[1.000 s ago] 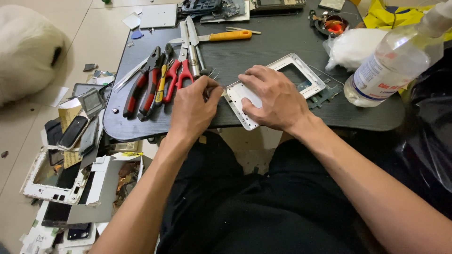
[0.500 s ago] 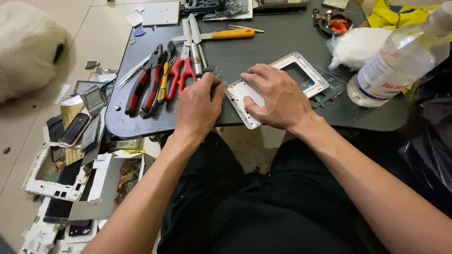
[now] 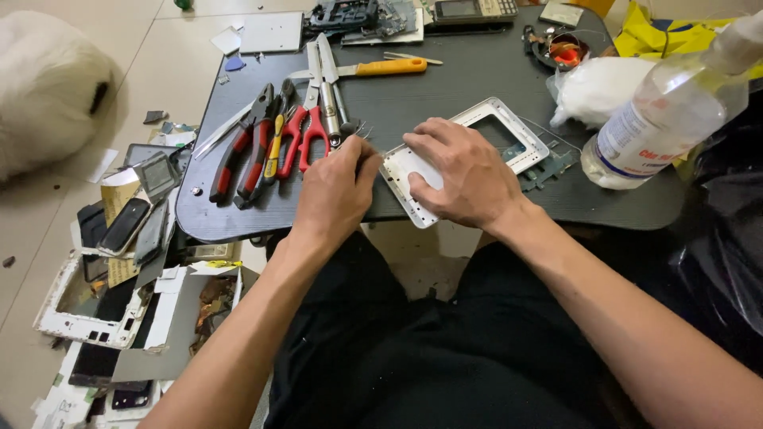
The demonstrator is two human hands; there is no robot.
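Note:
A white phone frame (image 3: 520, 127) lies near the front edge of a small dark table (image 3: 477, 71). My right hand (image 3: 465, 171) presses flat on the frame's near half and holds it down. Closed in a loose fist, my left hand (image 3: 334, 191) sits just left of the frame with its fingertips at the frame's left corner. It seems to pinch a small thin tool there, but the tool is mostly hidden.
Red-handled pliers and cutters (image 3: 254, 147), scissors (image 3: 322, 75) and an orange-handled knife (image 3: 389, 67) lie at the left and back. A clear plastic bottle (image 3: 668, 119) and white bag (image 3: 592, 87) stand at the right. Broken phones and frames (image 3: 119, 238) litter the floor at the left.
Both hands stay on the frame, almost unmoved. My left hand's fingertips have shifted slightly at the frame's corner.

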